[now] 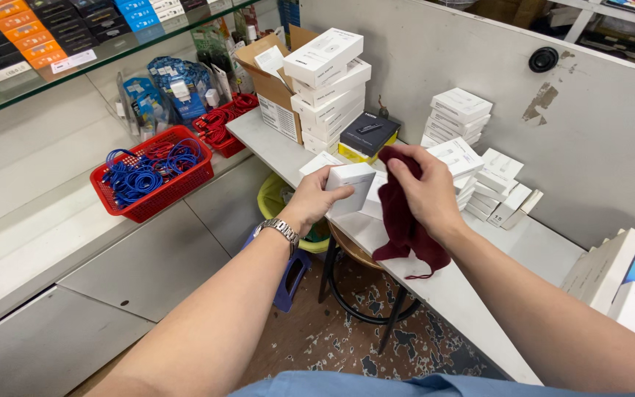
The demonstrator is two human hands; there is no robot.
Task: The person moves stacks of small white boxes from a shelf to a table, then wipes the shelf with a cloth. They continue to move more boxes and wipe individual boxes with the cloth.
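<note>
Holding a small white box [350, 187] above the worktop [472, 290], my left hand [316, 197] has its fingers wrapped round it, while my right hand [424, 190] pinches a dark red cloth [404, 220] beside it. I judge this the wiping step; next I'd need the cloth pressed flat on the box.
</note>
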